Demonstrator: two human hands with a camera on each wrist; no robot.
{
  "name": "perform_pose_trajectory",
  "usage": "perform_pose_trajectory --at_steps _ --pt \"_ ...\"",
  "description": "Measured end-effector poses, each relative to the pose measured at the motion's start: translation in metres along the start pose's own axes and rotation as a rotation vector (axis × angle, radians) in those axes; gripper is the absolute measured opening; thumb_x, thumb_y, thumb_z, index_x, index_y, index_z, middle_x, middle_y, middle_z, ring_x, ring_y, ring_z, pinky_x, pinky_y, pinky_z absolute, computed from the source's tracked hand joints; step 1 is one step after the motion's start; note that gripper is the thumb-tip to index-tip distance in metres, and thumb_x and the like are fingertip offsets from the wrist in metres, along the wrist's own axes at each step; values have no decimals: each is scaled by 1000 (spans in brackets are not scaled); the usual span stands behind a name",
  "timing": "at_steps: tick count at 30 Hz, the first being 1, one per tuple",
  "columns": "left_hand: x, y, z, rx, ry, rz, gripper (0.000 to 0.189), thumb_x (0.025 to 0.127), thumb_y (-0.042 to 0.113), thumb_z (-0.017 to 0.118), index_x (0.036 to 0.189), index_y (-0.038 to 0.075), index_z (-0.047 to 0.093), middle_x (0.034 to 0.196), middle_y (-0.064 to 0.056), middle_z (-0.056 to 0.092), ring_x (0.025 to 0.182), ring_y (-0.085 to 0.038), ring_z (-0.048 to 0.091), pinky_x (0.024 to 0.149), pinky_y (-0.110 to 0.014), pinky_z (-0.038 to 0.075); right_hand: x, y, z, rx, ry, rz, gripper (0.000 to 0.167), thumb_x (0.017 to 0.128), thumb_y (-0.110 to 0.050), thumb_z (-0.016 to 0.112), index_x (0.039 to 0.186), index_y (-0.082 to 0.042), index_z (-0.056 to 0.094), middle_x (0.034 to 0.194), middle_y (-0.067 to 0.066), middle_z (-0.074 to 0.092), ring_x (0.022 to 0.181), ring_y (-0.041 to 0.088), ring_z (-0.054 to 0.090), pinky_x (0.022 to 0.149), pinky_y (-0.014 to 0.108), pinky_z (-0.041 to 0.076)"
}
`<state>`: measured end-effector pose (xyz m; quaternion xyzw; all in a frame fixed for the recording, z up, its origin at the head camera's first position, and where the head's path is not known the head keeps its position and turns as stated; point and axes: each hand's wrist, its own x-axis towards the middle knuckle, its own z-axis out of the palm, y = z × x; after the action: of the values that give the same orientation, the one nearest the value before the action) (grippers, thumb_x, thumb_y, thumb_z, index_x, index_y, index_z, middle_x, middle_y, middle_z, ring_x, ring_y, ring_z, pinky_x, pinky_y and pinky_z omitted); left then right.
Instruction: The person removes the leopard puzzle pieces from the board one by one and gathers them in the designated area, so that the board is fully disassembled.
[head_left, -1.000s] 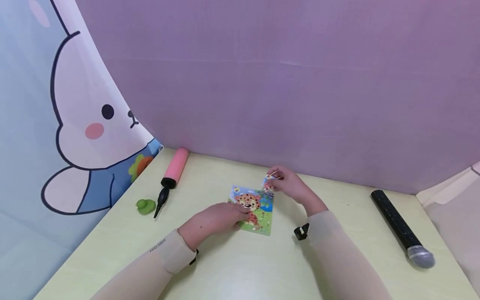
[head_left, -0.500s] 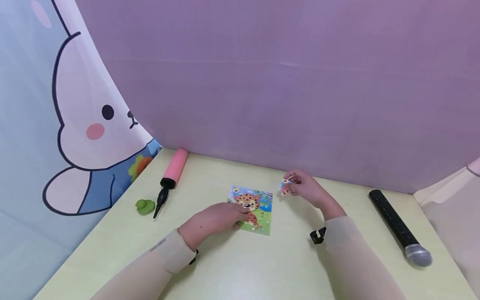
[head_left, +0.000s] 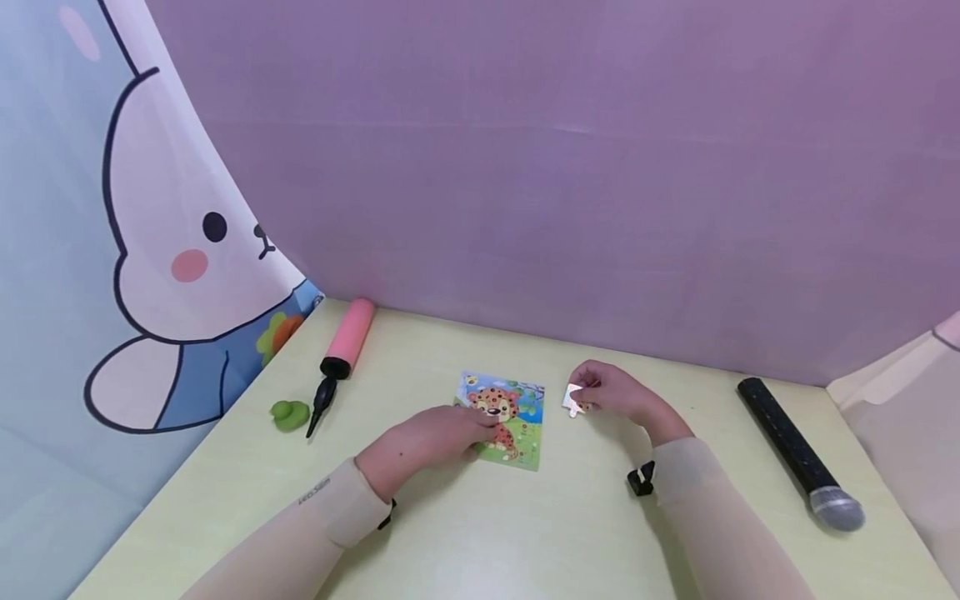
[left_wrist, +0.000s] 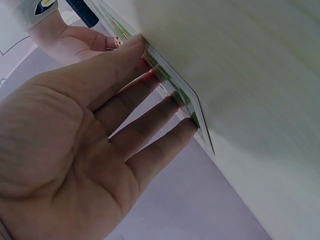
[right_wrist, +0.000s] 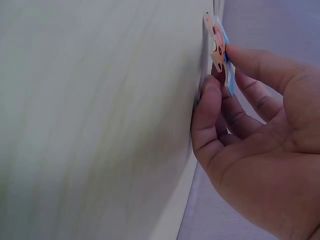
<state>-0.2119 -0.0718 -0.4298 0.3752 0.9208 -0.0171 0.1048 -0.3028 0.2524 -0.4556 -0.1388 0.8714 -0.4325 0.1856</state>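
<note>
A rectangular puzzle board (head_left: pixel 529 439), printed with a spotted orange cub on grass, lies flat on the worktop (head_left: pixel 480 542); right of it, fingers (right_wrist: pixel 260 65) pinch a small knobbed piece (right_wrist: pixel 218 46), orange and blue.

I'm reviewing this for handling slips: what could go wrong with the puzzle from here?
The small puzzle piece could slip or drop, since the right hand holds it only by a pinch.

The leopard picture might slide if the left hand, whose fingers touch it, pushes sideways.

The left fingers also cover part of the picture, which could hide where things line up.
</note>
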Motion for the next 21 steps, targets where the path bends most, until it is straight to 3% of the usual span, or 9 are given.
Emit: perform_pose_trajectory --at_steps 10,21 --pt "0 0 0 -2 8 9 26 103 19 72 129 21 73 161 4 59 149 -19 57 123 -36 50 3 -2 1 -153 4 14 18 104 -16 67 121 -9 68 109 7 62 105 23 54 87 32 48" --pt "-3 2 -5 -10 2 -2 31 102 20 74 133 20 72 162 3 58 150 -19 56 123 -36 50 6 -5 3 -183 -21 16 20 106 -15 64 124 -6 67 112 8 64 105 23 55 89 33 50"
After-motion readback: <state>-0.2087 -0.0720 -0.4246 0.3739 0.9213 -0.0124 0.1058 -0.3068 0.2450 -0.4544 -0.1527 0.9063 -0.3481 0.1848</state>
